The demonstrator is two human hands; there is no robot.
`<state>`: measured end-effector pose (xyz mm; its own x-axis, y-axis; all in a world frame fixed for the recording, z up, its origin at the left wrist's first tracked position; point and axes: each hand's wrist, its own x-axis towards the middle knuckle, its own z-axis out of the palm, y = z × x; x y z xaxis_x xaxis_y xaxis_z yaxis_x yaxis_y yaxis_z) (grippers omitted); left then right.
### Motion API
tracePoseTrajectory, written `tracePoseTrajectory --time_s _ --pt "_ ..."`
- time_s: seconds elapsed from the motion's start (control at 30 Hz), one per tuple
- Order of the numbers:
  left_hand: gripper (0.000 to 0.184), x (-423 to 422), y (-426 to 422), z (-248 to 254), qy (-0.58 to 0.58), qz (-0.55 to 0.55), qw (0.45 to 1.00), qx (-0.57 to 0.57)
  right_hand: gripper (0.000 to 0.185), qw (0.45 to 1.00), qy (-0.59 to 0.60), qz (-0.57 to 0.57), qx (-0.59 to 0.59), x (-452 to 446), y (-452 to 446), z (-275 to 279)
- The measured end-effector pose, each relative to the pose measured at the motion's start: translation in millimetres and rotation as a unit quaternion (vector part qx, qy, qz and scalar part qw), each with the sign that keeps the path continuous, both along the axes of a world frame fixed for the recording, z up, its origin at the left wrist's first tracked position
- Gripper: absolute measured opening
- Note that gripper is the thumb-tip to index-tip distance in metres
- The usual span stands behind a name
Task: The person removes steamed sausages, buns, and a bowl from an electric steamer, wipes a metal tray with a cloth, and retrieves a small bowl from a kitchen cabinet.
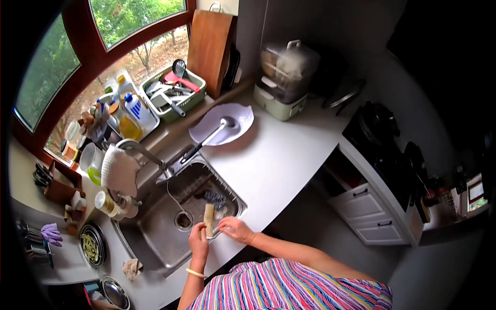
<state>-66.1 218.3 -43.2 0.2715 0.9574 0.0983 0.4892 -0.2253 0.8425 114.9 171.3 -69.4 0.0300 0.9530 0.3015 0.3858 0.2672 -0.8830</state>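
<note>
A long, narrow tan piece (209, 214), its kind unclear, stands over the near right corner of the steel sink (155, 235). My left hand (198, 238) is closed on its lower part. Just right of it, my right hand (235, 229) has its fingers bent together in a pinch close to the piece. Whether those fingertips touch it or hold something small, I cannot make out. Behind the piece, a dark grey scrubber-like clump (215, 198) lies in the sink's right side, beside the drain (183, 220).
The faucet (147, 152) arches over the sink, with a draped white cloth (120, 170) nearby. A ladle (227, 122) rests in a lavender bowl (243, 116) behind. A utensil basket (194, 103) and bottles (135, 107) line the window. Left stands a basket of green pieces (92, 248).
</note>
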Motion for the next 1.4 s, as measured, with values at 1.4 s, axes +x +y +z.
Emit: tracePoseTrajectory --time_s 1.4 --pt "0.070 572 244 -26 -0.421 0.076 0.857 -0.288 0.065 0.847 0.420 -0.313 -0.086 609 258 0"
